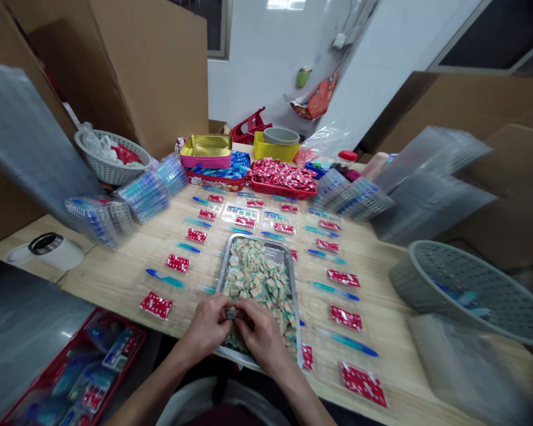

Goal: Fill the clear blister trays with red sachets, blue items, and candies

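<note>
A metal tray [298, 319] heaped with small flat square pieces [257, 266], pale green and tan, lies at the table's front. Over its near left part, my left hand [211, 322] and my right hand [260, 331] meet with fingertips pinched together. Between them is a small stack of the square pieces [231, 312]; the fingers partly cover it. Around the tray lie rows of clear plastic trays, each with a blue-teal pen-shaped item [165, 278] and a red packet with white dots [157, 305].
Red baskets of red packets [282, 174] and blue items [237, 165] stand at the back. Stacked clear trays [144, 195] flank the rows. A grey-green basket [471, 296] stands at right, a white cup [57, 251] at left. Below the left edge is a red crate [133, 349].
</note>
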`<state>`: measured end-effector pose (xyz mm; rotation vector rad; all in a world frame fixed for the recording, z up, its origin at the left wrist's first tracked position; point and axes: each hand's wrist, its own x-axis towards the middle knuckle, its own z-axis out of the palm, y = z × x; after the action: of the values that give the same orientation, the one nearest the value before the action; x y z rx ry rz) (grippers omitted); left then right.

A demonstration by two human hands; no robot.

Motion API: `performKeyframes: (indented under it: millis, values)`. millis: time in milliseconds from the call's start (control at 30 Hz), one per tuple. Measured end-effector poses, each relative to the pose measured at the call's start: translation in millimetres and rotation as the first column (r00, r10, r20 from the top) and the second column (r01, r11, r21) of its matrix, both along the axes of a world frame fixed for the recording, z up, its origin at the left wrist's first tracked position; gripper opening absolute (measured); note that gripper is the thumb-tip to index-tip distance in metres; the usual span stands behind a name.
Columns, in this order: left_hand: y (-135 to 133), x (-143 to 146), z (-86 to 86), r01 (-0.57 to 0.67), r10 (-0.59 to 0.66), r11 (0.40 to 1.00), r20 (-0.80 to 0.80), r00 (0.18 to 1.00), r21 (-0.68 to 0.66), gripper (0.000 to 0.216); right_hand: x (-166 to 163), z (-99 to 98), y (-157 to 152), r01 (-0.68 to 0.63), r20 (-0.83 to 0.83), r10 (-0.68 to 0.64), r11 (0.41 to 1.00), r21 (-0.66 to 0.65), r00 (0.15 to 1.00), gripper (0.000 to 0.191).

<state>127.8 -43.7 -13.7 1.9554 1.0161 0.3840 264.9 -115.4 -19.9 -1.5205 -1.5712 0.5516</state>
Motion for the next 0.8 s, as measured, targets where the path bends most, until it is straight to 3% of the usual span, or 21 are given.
performKeyframes:
  millis: [300, 467, 800]
  values:
    - [-0.2, -0.9, -0.6, -0.012, 0.011, 0.999, 0.034, 0.999, 0.050, 0.021, -0.2, -7.8, -0.7, -0.015, 0.094, 0.010, 0.998, 0.060, 0.996, 0.030]
    - [-2.0, -2.7, -1.0, -0.018, 0.016, 0.998, 0.033, 0.999, 0.067, 0.025, -2.4, -12.0, -4.6, -0.006, 0.161, 0.001, 1.000, 0.030, 0.987, 0.031]
    - [-1.3, -0.2, -9.5, -0.070, 0.085, 0.993, 0.173, 0.981, -0.092, 0.019, 2.5, -3.0, -3.0, 0.031, 0.067, -0.030, 0.999, -0.019, 0.997, 0.024]
